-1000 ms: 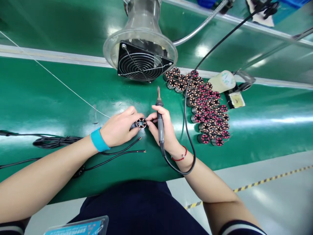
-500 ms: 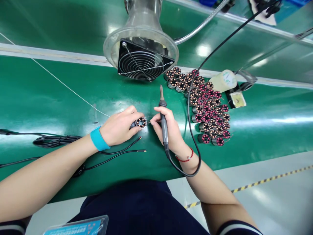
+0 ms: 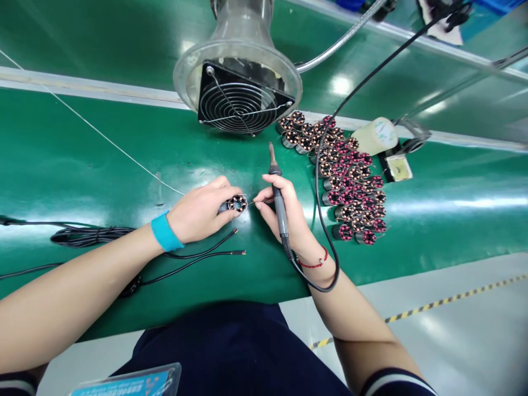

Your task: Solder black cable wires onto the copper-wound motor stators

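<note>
My left hand is closed around a small motor stator with copper windings, its open end turned to the right. A soldering iron lies across my right hand, its tip pointing away from me. Thumb and forefinger of that hand pinch a thin wire at the stator's edge. The iron's tip is apart from the stator. A thin white strand runs from the upper left to my left hand.
Many wound stators stand grouped at the right. Above hangs a fume extractor fan. Behind the stators are a pale bottle and a soldering iron stand with sponge. Black cables lie left; the iron's cord arcs over the bench.
The soldering iron tilts slightly more in my right hand. My right fingers shift slightly at the wire. The stator stays in my left hand, almost unmoved.
</note>
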The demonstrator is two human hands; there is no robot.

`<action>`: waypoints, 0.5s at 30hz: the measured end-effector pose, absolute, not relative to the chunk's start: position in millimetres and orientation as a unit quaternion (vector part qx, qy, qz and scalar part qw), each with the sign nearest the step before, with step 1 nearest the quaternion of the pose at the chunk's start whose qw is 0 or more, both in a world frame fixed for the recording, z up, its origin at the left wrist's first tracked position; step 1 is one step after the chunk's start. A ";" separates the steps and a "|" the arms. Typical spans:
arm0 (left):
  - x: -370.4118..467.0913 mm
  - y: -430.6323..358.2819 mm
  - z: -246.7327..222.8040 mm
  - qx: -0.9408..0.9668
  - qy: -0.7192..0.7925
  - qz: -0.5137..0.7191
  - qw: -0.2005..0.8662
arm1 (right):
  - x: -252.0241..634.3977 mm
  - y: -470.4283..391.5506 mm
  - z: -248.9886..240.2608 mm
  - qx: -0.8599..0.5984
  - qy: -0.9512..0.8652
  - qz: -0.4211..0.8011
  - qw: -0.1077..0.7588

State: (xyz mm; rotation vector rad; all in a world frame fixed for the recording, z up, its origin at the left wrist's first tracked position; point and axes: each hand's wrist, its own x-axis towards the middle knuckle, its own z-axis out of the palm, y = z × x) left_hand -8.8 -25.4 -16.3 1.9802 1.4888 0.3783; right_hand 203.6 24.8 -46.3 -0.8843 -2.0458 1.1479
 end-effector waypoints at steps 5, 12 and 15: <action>-10.5 -24.6 -18.6 0.750 0.535 0.173 0.350 | 194.0 20.0 -45.0 -0.307 -0.747 0.458 0.372; -10.5 -24.6 -21.0 0.753 0.526 0.170 0.357 | 189.8 17.6 -43.9 -0.303 -0.758 0.467 0.340; -9.5 -25.1 -19.9 0.756 0.530 0.161 0.348 | 190.9 17.9 -45.1 -0.292 -0.774 0.456 0.329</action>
